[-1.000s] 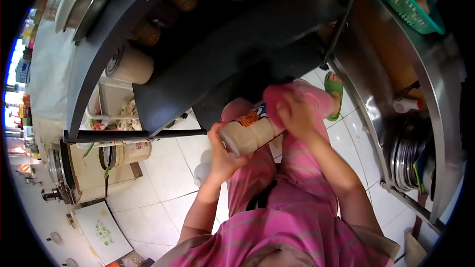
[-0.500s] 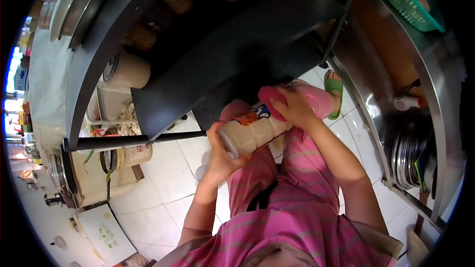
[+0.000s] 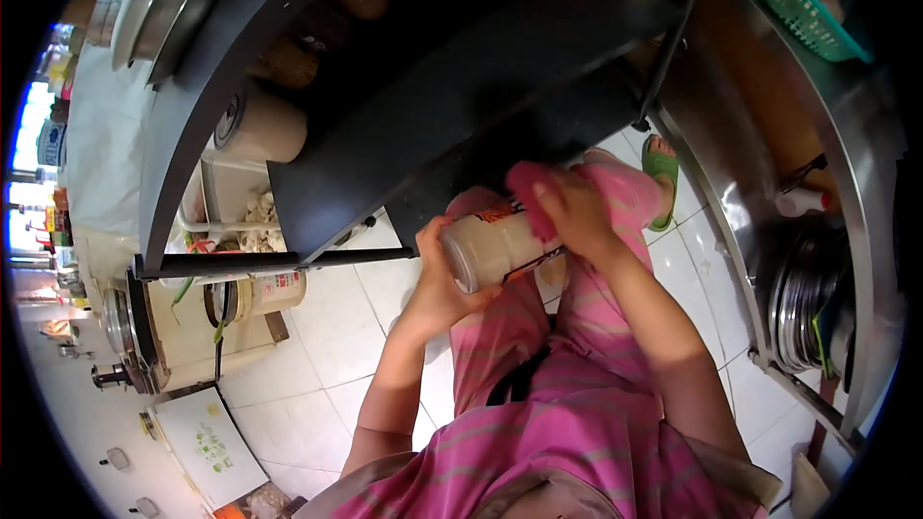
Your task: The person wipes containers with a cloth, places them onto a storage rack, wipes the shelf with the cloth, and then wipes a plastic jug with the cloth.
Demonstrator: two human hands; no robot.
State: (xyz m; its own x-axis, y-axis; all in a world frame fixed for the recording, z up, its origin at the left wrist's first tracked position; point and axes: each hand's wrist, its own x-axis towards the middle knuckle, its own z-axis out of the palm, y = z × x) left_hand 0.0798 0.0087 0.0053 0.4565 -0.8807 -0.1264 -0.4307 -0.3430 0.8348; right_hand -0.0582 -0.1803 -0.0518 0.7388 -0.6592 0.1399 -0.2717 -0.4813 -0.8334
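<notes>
One head-worn camera looks forward and steeply down over the wearer's pink striped shirt (image 3: 577, 437), with the left hand (image 3: 435, 284) and right hand (image 3: 579, 219) near, before the front edge of a black shelf unit (image 3: 433, 130). Its circular, wide-angle view takes in the tiled floor (image 3: 322, 351) below and a steel shelf's front edge (image 3: 819, 101) along the right.

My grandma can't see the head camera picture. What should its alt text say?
A person's left hand grips a tilted, labelled clear jar of pale contents while the right hand holds a pink cloth or sponge against it. The person wears pink striped clothes and faces a black shelf above a white tiled floor.
</notes>
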